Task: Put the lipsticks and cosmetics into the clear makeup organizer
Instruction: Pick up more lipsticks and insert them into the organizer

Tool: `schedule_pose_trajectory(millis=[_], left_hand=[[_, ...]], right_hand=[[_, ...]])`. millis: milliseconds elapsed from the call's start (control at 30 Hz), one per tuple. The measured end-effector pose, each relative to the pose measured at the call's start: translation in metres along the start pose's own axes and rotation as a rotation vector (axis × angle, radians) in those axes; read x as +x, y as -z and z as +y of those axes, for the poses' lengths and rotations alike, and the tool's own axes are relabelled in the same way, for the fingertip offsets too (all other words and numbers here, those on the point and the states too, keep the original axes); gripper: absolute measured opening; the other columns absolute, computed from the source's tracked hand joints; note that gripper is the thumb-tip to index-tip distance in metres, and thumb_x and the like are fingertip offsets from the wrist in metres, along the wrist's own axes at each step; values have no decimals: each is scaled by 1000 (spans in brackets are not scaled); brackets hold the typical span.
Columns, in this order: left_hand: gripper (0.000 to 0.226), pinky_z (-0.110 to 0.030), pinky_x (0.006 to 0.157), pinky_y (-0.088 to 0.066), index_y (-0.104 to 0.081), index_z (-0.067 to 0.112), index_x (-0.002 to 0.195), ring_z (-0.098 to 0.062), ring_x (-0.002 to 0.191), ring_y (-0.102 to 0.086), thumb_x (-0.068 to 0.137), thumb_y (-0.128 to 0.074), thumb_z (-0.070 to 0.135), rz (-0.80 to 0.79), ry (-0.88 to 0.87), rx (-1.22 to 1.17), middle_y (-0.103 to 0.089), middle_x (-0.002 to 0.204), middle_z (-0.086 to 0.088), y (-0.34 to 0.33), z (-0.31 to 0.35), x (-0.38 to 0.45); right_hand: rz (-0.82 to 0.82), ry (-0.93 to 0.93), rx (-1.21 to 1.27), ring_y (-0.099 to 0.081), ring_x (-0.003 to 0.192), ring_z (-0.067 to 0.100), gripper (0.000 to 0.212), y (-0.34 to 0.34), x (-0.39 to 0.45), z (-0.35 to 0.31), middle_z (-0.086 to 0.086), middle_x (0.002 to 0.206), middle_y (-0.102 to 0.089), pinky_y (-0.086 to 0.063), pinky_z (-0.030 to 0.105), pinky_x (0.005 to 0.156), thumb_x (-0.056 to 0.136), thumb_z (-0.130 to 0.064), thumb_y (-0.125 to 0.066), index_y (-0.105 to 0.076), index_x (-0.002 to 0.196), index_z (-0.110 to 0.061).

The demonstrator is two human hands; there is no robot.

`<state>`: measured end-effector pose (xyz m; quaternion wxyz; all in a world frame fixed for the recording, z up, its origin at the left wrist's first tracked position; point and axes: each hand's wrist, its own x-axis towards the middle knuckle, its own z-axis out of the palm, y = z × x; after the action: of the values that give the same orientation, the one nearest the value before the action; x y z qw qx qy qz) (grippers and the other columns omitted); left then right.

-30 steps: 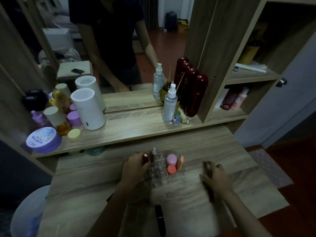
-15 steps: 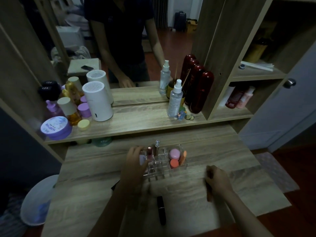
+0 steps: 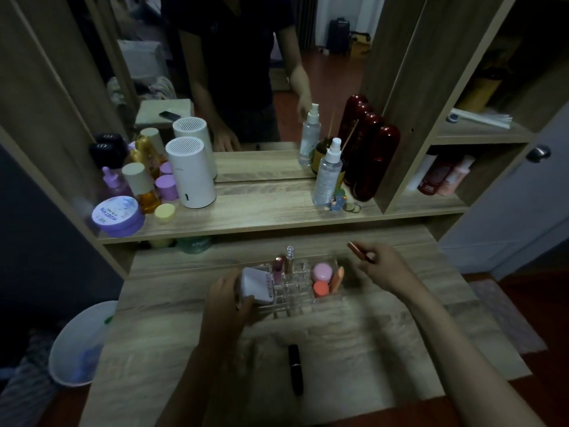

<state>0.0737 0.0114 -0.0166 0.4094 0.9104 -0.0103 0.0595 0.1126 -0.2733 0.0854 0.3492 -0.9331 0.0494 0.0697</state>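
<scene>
The clear makeup organizer [image 3: 297, 298] stands mid-desk. Two lip tubes [image 3: 284, 263] stand upright in its back slots; a pink jar [image 3: 321, 271], an orange jar [image 3: 320, 288] and an orange stick [image 3: 337, 278] fill its right compartment. My left hand [image 3: 226, 298] grips a white square compact [image 3: 257, 285] at the organizer's left end. My right hand [image 3: 385, 268] hovers just right of the organizer, pinching a slim reddish lipstick [image 3: 358, 251] that points up and left. A black lipstick [image 3: 295, 368] lies loose on the desk nearer me.
A raised shelf behind holds a white cylinder device [image 3: 191, 172], purple jars [image 3: 118, 215], bottles, a spray bottle [image 3: 328, 174] and dark red bottles [image 3: 374, 161] before a mirror. Side cubbies [image 3: 443, 177] stand at right. A white bin [image 3: 80, 343] sits on the floor, left.
My right hand lifted off the desk with the slim lipstick and moved up toward the organizer's right side. My left hand now shows the white compact at the organizer's left end.
</scene>
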Motion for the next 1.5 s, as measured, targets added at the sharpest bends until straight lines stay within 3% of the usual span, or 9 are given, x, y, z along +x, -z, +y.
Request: schedule_pose_trajectory(millis=[100,167,267,433,533,833,1167,1500], left_hand=[[45,-37,89,-47,-54,7,120,-22,107,-54,83,-58,33,7,9,-56,-59,119,-13,-1,0,-6],[41,-32,86,-43,-54,8,119,-21,105,-53,83,-64,25,31,27,-56,-59,118,-13,-3,-3,-10],[42,-31,91,-37,-51,8,123,-25,112,-50,84,-63,20,50,102,-1,-56,123,-14,-3,-12,-17],[44,-40,103,-36,-44,9,128,-28,123,-43,87,-57,16,19,303,116,-48,134,-16,5,-34,-32],[43,-40,99,-39,-46,9,127,-29,120,-43,85,-58,12,6,331,123,-50,130,-16,10,-43,-41],[43,-36,95,-41,-48,10,126,-26,116,-44,84,-58,14,-16,331,159,-51,127,-14,11,-48,-49],[36,-29,92,-36,-52,10,120,-23,112,-44,86,-58,17,-36,306,143,-52,122,-13,4,-48,-42],[30,-31,89,-40,-56,11,114,-23,105,-48,85,-59,15,-61,260,212,-55,113,-12,7,-55,-35]], right_hand=[[-89,140,-218,-58,96,16,31,-5,13,-31,4,106,-66,-42,27,76,84,-6,-63,-66,114,-11],[-116,158,-346,-62,98,22,24,-17,23,-46,10,107,-69,-52,37,83,83,-11,-66,-69,107,-11],[-110,147,-491,-62,104,31,23,-38,35,-56,16,111,-66,-54,44,87,81,-8,-67,-67,104,-8],[-118,166,-674,-63,101,37,22,-65,46,-56,18,108,-66,-54,43,80,80,-3,-61,-65,101,-8],[-138,157,-721,-62,104,36,21,-74,53,-54,17,110,-66,-53,42,82,83,-5,-60,-64,103,-9],[-233,181,-705,-62,105,36,19,-93,63,-55,20,112,-66,-52,41,84,84,-6,-61,-63,103,-4],[-220,157,-611,-63,101,38,16,-101,67,-49,22,107,-67,-54,42,83,83,1,-59,-63,99,0],[-216,193,-553,-63,102,37,18,-95,65,-49,22,107,-67,-54,42,85,83,5,-56,-64,99,-1]])
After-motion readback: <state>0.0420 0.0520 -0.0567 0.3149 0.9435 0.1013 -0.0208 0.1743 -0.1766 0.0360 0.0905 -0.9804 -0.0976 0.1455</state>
